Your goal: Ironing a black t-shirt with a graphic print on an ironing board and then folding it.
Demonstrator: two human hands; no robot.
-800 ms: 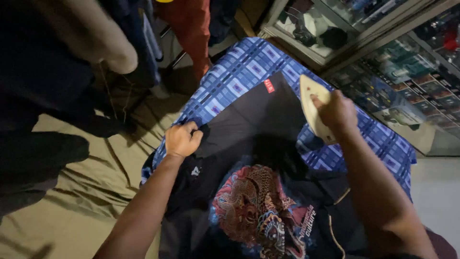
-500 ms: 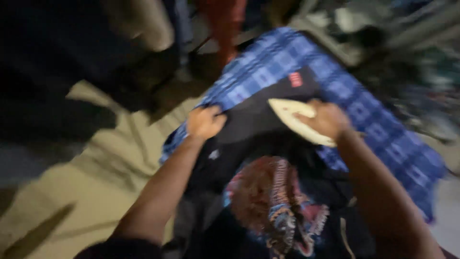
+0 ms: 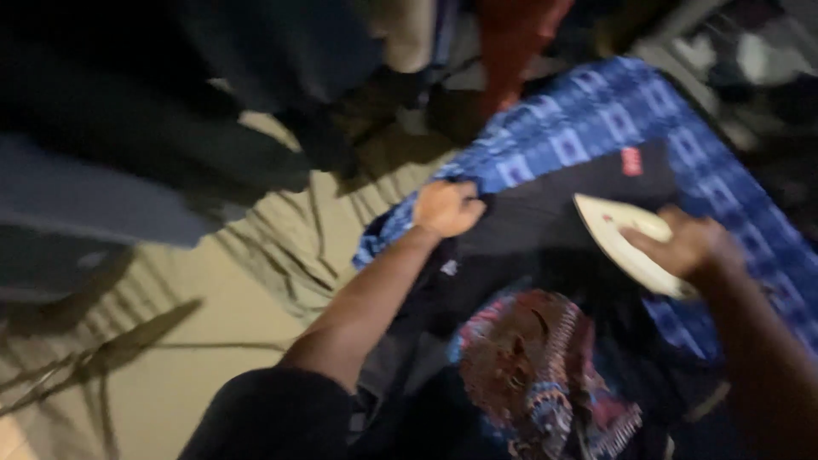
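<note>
Blue checked cloth (image 3: 596,111) spread over the worktop, upper right. Black garment (image 3: 545,213) laid flat across it, small red tag (image 3: 631,161) near the far edge, multicoloured print (image 3: 537,375) toward the near end. Pale iron (image 3: 626,243) resting on the garment, right of centre, tip pointing up and left. Right hand (image 3: 690,243) on top of the iron, fingers closed around it. Left hand (image 3: 447,207) at the garment's left edge, fingers curled, pinching the fabric. View blurred.
</note>
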